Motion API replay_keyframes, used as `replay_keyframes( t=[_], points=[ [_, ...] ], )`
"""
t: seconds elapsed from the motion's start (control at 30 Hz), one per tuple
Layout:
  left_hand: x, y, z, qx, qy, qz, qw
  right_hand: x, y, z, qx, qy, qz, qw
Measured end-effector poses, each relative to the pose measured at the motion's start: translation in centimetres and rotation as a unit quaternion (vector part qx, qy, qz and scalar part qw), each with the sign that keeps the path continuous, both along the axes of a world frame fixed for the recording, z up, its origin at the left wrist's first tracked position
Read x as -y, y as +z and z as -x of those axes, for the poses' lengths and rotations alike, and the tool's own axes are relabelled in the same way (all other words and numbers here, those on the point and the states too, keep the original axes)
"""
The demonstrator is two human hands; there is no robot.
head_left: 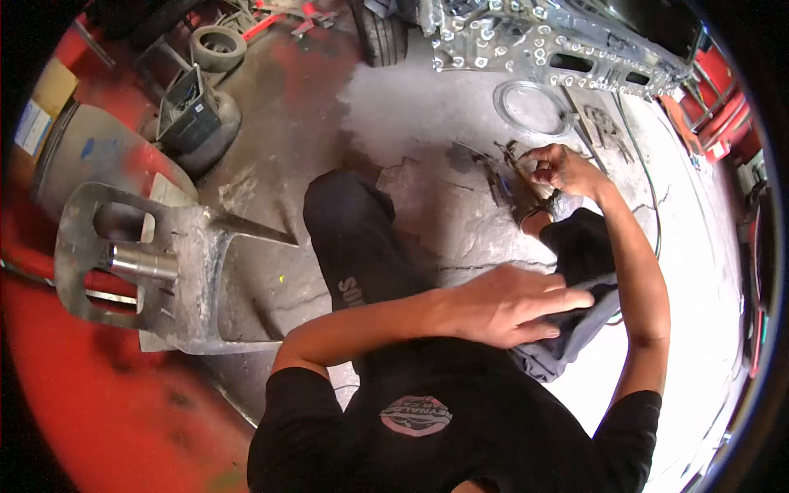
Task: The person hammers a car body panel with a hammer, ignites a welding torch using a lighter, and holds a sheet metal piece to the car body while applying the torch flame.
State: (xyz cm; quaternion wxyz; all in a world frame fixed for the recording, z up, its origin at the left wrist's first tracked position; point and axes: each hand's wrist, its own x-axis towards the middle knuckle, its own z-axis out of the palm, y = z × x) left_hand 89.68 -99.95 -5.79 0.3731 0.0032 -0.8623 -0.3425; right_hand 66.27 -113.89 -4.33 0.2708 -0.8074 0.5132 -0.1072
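Observation:
My left hand (pixel 509 308) stretches across my lap with its fingers extended over the dark trouser cloth (pixel 567 333) of my right leg. It holds nothing that shows. My right hand (pixel 567 170) reaches forward above my right foot (pixel 537 222), its fingers bent and drawn together near the thumb. I cannot tell what, if anything, is between those fingers. Beside and below its fingertips, thin dark tools (pixel 498 177) lie in a small cluster on the concrete floor (pixel 444 238).
A car body panel (pixel 526 45) with many round spots stands ahead, by a tire (pixel 380 34). A coil of clear wire or hose (pixel 534 108) and a dark cable (pixel 637 148) lie on the floor. Leftward are a grey chair-like frame (pixel 201 271), a metal cylinder (pixel 144 261) and a black bin (pixel 189 107).

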Motion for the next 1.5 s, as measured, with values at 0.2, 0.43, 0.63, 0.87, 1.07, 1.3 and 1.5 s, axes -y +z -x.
replay_keyframes(
  t=[0.2,0.43,0.63,0.87,1.07,1.3,1.5],
  points=[
    [-0.5,8.3,-0.8,-0.211,0.122,0.199,0.949,3.8,-2.3,1.3,-0.018,-0.003,0.009,1.0],
    [1.2,10.5,1.7,-0.254,0.194,0.375,0.87,7.1,-10.2,4.3,-0.016,-0.005,-0.011,1.0],
    [5.1,10.2,2.3,-0.201,0.2,0.242,0.928,9.4,-11.3,4.2,-0.132,-0.05,-0.084,0.986],
    [14.7,4.9,-0.6,0.13,0.11,-0.031,0.985,10.0,-9.7,2.6,-0.112,0.025,-0.053,0.992],
    [23.1,-7.9,-4.7,0.575,0.068,0.095,0.81,13.9,-10.8,2.6,-0.111,0.08,-0.11,0.984],
    [19.5,-17.6,-4.8,0.515,-0.011,0.022,0.857,17.4,-14.6,-8.9,0.054,0.198,0.017,0.978],
    [14.9,-15.1,-4.3,0.484,-0.053,0.069,0.871,15.9,-24.3,-9.3,-0.06,0.216,0.006,0.975]
  ],
)
